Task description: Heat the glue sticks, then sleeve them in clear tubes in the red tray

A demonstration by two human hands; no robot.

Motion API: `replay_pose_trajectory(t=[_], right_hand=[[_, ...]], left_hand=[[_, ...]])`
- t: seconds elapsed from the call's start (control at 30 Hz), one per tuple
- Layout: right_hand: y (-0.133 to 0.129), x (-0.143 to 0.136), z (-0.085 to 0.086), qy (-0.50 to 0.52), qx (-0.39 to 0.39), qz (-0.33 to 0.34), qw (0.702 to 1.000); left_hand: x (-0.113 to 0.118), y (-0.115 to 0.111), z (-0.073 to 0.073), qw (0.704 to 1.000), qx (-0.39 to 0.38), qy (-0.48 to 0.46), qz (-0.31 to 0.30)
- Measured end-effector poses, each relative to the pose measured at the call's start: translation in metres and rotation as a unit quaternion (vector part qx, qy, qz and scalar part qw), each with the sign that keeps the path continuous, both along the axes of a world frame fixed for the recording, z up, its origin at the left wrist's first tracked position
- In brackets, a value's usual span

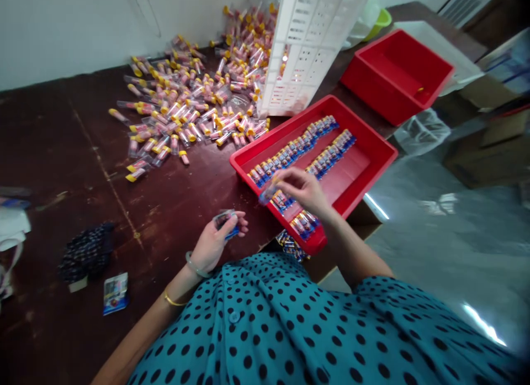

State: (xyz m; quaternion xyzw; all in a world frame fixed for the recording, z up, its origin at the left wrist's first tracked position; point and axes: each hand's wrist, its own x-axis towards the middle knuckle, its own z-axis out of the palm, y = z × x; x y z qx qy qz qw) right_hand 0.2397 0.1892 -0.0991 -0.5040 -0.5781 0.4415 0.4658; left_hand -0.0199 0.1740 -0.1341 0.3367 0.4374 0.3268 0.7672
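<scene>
My left hand is closed on some small printed packets with blue ends, low over the table. My right hand pinches a small clear packet with a blue end and a bit of yellow, slightly blurred, at the near left rim of a red tray. Inside the tray, rows of small yellow-topped, blue-ended packets lie side by side. A loose heap of clear tubes with yellow caps and pink contents spreads over the table behind my hands.
A white slatted plastic basket stands on end between the heap and the tray. Beyond the tray sits a deeper red bin. On the left lie a dark cloth and a single printed packet. Cardboard boxes are at right.
</scene>
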Motion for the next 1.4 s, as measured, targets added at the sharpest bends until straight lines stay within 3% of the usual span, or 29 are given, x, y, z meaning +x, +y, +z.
replay_pose_trajectory(t=[0.07,0.1,0.17,0.23,0.33,0.4,0.5,0.63,0.7,0.83,0.97,1.2,1.4], right_hand=[[0.004,0.050,0.001,-0.123,-0.030,-0.075,0.989],[0.003,0.073,-0.003,-0.215,-0.072,-0.090,0.970],[-0.006,0.106,-0.015,-0.364,-0.193,-0.066,0.909],[-0.020,0.119,-0.031,-0.406,-0.278,-0.004,0.871],[-0.030,0.119,-0.049,-0.365,-0.289,0.056,0.883],[-0.017,0.117,-0.050,-0.371,-0.240,0.031,0.897],[0.034,0.102,-0.030,-0.388,-0.107,-0.009,0.915],[0.135,0.038,0.002,-0.409,0.009,0.019,0.912],[0.184,-0.004,0.000,-0.456,-0.030,0.023,0.889],[0.247,-0.070,-0.031,-0.495,-0.095,0.025,0.864],[0.264,-0.091,-0.055,-0.497,-0.126,0.043,0.857],[0.263,-0.071,-0.073,-0.467,-0.116,0.074,0.874],[0.271,-0.077,-0.080,-0.518,-0.134,0.098,0.839]], left_hand=[[-0.004,0.002,-0.001,1.000,-0.010,-0.003,0.004],[-0.006,0.003,-0.002,1.000,-0.014,-0.002,0.001],[-0.012,0.004,-0.004,1.000,-0.016,0.007,-0.018],[-0.018,0.003,-0.005,0.999,-0.017,0.025,-0.034],[-0.028,0.001,-0.007,0.998,-0.026,0.045,-0.018],[-0.033,0.001,-0.010,0.998,-0.038,0.039,0.011],[-0.038,0.006,-0.016,0.998,-0.045,0.032,0.039],[-0.042,0.011,-0.019,0.997,-0.007,0.053,0.058],[-0.044,0.012,-0.017,0.996,0.003,0.054,0.078],[-0.049,0.012,-0.012,0.990,-0.028,0.027,0.137],[-0.064,0.011,-0.012,0.985,-0.043,0.023,0.167],[-0.081,0.016,-0.014,0.979,-0.018,0.005,0.205],[-0.076,0.018,-0.014,0.977,0.008,0.004,0.211]])
